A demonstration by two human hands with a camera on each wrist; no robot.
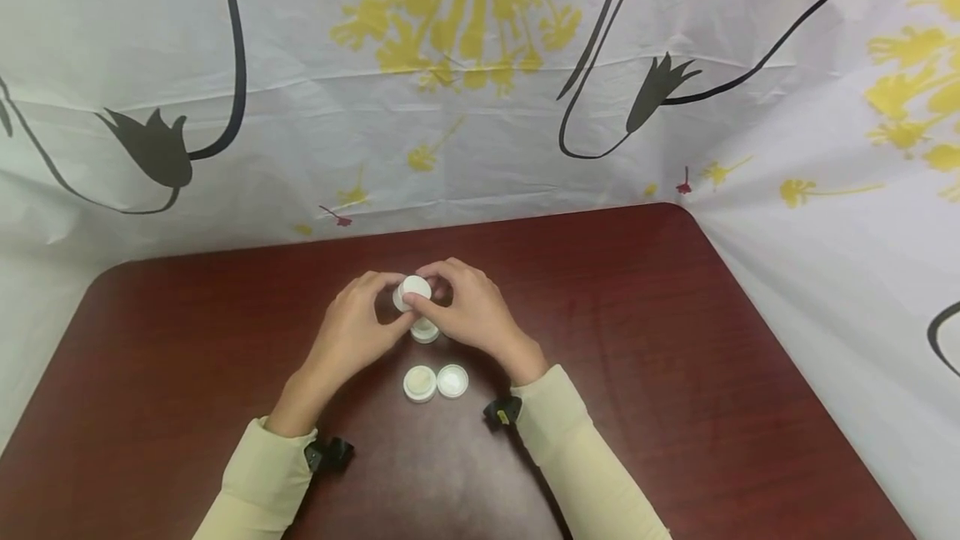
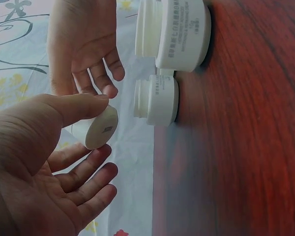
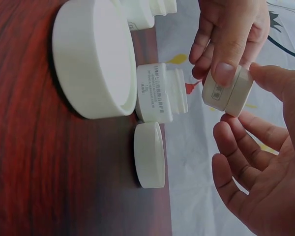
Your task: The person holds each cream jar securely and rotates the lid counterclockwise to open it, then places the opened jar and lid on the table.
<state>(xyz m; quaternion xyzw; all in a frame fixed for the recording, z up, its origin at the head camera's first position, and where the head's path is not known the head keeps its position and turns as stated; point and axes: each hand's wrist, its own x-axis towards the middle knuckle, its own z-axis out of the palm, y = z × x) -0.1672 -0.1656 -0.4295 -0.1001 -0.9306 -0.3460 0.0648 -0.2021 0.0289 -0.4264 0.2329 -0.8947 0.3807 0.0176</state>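
Note:
Both hands hold one small white cream jar (image 1: 414, 293) with its lid on, above the table. My left hand (image 1: 352, 330) pinches the jar's body between thumb and fingers. The right hand (image 1: 476, 311) grips the lid (image 3: 241, 92) at its edge with thumb and fingertips. In the left wrist view the jar's base (image 2: 103, 128) faces the camera. Below the hands stands an uncapped white jar (image 3: 155, 93), with a loose lid (image 3: 150, 155) beside it. Nearer me are another uncapped jar (image 1: 420, 384) and its neighbouring lid (image 1: 452, 381), lying inside up.
The dark red wooden table (image 1: 637, 357) has rounded far corners. Behind it hangs a white cloth (image 1: 450, 132) with yellow and grey flower prints. Black wrist devices (image 1: 330, 452) sit by both cuffs.

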